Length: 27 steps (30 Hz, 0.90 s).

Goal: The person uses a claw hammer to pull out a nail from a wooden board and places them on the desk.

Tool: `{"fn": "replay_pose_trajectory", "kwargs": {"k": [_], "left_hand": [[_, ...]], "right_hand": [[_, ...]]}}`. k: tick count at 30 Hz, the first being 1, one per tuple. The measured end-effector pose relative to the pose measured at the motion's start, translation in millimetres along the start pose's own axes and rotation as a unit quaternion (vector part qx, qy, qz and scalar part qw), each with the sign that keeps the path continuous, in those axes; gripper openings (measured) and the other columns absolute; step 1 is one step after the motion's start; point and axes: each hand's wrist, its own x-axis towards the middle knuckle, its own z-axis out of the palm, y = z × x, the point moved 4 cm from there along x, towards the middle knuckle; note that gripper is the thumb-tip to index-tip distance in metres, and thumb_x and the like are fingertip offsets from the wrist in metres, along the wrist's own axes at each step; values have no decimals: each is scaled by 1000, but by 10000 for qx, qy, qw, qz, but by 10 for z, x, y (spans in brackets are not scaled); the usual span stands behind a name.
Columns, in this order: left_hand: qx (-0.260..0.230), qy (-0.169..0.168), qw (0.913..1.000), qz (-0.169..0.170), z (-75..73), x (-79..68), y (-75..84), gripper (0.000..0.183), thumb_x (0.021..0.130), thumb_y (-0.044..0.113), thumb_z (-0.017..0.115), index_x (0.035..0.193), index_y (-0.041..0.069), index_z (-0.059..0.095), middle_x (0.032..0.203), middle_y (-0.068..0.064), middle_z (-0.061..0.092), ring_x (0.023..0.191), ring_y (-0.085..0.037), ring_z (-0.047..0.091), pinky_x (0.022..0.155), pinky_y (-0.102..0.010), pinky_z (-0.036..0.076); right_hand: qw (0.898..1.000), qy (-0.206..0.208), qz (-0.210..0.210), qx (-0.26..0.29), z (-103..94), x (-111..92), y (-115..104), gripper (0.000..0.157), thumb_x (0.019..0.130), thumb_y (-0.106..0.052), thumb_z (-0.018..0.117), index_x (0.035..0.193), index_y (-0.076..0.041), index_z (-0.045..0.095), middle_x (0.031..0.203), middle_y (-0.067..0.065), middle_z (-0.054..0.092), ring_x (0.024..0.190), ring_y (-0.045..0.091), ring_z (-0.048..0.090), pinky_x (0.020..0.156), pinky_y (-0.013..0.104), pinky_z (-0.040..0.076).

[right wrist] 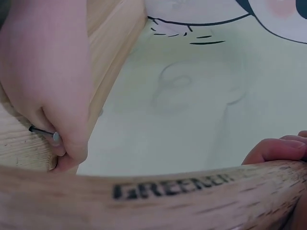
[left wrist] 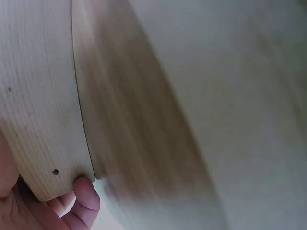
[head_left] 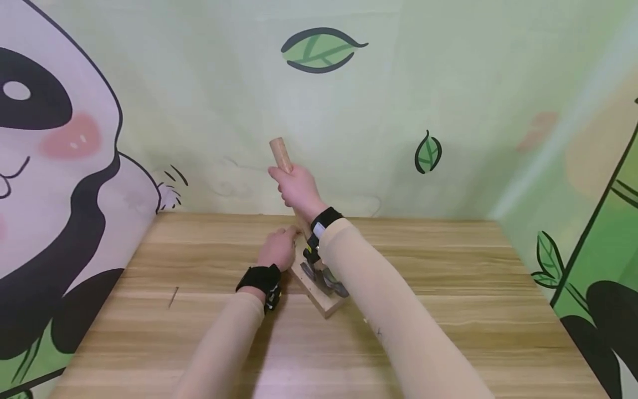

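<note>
Head view: right hand grips a hammer, left hand clasps the board; prying seems in hand, the next move calling for steady leverage.

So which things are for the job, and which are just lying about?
For the job:
hammer, in the right hand
board, held by the left hand
nail, beside the left hand

Just there:
thin dark thing on the table, maybe a nail
panda picture, only decoration
</note>
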Motion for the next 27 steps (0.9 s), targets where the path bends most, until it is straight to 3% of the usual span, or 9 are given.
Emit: {"fn": "replay_pose_trajectory", "kwargs": {"k": [6, 10, 18, 27], "left_hand": [[-75, -265, 9996, -115, 71, -30, 16, 39, 111, 12, 44, 147, 12, 60, 135, -20, 65, 125, -45, 61, 102, -60, 53], [-141, -279, 9995, -76, 52, 0, 14, 40, 111, 11, 43, 148, 10, 59, 136, -23, 64, 126, -46, 59, 105, -60, 51], [-86, -296, 9995, -89, 23, 26, -40, 39, 112, 14, 42, 146, 13, 60, 137, -22, 64, 126, -46, 60, 103, -60, 52], [-189, -232, 9996, -20, 3, 54, -31, 39, 112, 13, 41, 145, 12, 62, 138, -22, 65, 126, -46, 59, 107, -57, 49]], "right_hand": [[9990, 195, 392, 44, 43, 35, 87, 33, 108, -35, 63, 100, -3, 64, 71, -2, 51, 57, 11, 45, 51, 24, 41], [9993, 145, 331, -72, 37, 60, 45, 39, 108, -36, 61, 108, 2, 64, 72, -1, 51, 57, 11, 46, 51, 24, 41], [9996, -124, 125, 214, -19, 40, -35, 34, 109, -40, 59, 94, -9, 54, 67, -3, 44, 53, 10, 42, 49, 24, 38], [9995, -179, -50, 246, -54, -2, -85, 38, 109, -43, 59, 96, -7, 55, 66, -3, 45, 53, 9, 43, 50, 23, 39]]}}
